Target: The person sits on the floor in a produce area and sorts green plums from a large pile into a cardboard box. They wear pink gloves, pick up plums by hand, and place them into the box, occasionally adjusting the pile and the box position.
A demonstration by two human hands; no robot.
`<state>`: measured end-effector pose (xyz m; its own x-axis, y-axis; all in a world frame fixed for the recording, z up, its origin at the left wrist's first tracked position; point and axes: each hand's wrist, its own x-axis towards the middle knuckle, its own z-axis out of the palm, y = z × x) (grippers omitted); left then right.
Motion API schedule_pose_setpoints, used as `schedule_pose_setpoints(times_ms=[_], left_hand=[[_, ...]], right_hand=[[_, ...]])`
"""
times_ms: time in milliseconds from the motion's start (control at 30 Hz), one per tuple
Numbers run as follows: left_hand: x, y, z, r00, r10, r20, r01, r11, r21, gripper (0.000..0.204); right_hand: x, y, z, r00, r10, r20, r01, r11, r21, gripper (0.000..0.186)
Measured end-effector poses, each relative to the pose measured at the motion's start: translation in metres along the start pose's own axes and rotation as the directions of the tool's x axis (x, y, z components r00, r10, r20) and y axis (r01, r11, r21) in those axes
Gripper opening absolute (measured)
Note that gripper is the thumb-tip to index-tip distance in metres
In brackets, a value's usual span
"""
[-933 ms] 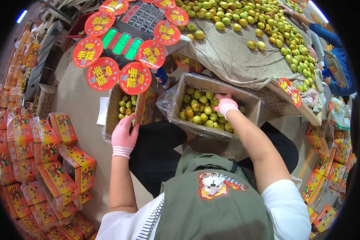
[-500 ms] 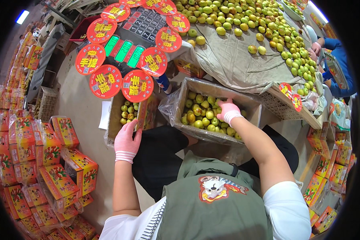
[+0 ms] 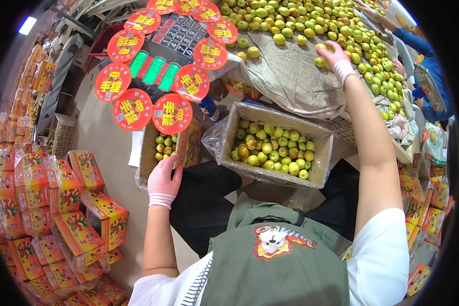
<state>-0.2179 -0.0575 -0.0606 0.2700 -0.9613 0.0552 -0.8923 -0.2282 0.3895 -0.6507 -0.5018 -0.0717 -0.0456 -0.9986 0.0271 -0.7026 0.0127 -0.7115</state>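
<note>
My left hand [image 3: 164,182], in a pink striped glove, grips the near end of a narrow cardboard box [image 3: 148,148] with some green-yellow jujubes [image 3: 164,145] inside. My right hand [image 3: 336,58], gloved the same way, is stretched out to the loose jujubes [image 3: 377,76] on the cloth-covered table. Its fingers curl over fruit at the near edge of the pile, and one jujube [image 3: 320,61] shows under them. Between my arms stands a larger plastic-lined box [image 3: 229,127], its bottom covered with jujubes [image 3: 273,148].
A scale [image 3: 160,61] with green displays and round red stickers stands beyond the narrow box. Stacked orange gift boxes [image 3: 81,229] line the left, with more [image 3: 418,204] at right. A co-worker's blue sleeve [image 3: 415,41] reaches over the table's far right. A grey cloth [image 3: 285,76] drapes the table.
My right hand has left the larger box and moved up and right to the jujubes on the table. My left hand stays at the narrow box. The co-worker's arm has reached farther over the pile.
</note>
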Motion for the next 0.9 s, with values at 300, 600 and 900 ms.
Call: schedule_pose_setpoints(times_ms=[300, 600, 900], left_hand=[[-0.012, -0.020, 0.011, 0.995, -0.096, 0.022, 0.096, 0.995, -0.014, 0.035], [-0.003, 0.031, 0.022, 0.980, 0.194, 0.033, -0.186, 0.970, -0.159, 0.029], [-0.027, 0.101, 0.177, 0.341, -0.008, 0.940, -0.158, 0.985, 0.066, 0.046]], right_hand=[[-0.113, -0.013, 0.014, 0.894, -0.274, 0.353, 0.082, 0.878, 0.472, 0.028], [-0.241, 0.035, -0.042, 0.973, 0.045, 0.224, -0.158, 0.842, 0.515, 0.021], [-0.205, 0.162, -0.121, 0.680, 0.630, -0.376, -0.278, 0.695, 0.663, 0.053]])
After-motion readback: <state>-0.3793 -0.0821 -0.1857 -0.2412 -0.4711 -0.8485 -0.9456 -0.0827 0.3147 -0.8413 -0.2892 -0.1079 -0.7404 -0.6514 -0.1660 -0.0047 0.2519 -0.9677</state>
